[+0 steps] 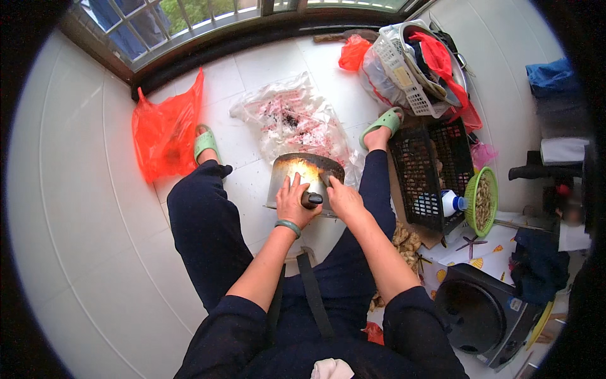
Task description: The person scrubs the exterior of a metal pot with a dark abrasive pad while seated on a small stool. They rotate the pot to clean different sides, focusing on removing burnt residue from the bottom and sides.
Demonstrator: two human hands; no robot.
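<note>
A metal cooking pot (307, 171) is tilted on its side between my legs, with scorched brown and black stains around its base edge. My left hand (292, 201) grips it, fingers spread over the wall and the thumb beside the black handle (311, 200). A green bangle circles that wrist. In my right hand (345, 201) is a small dark flat tool (325, 178), perhaps a scraper, pressed to the stained wall; its grip end is hidden by the fingers. Beyond the pot, a clear plastic bag with red print (293, 113) lies spread on the floor, dark crumbs scattered over it.
A red plastic bag (165, 132) stands by my left foot. To the right are a black plastic crate (412, 189), a white basket (402, 71), a green colander (492, 189) and a black cooker (478, 312). A barred window (180, 23) runs along the far wall.
</note>
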